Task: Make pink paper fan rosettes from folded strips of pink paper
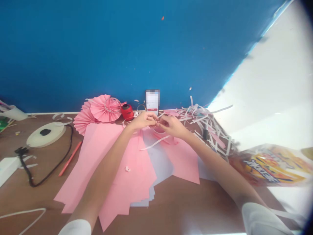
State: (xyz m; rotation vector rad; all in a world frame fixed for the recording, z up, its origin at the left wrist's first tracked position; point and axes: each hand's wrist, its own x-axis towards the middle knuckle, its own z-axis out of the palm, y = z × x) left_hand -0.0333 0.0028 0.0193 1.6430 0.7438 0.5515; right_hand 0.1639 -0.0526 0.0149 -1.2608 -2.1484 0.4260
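In front of the phone (152, 101), our left hand (146, 120) and right hand (172, 126) pinch narrowly what looks like a white strip (160, 115); light, even pressure should spare us creases.

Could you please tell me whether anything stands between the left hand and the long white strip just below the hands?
Nothing visible stands between the left hand and the white strip in this view. The strip shows over pale sheets and pink sheets; whether it touches them is unclear.
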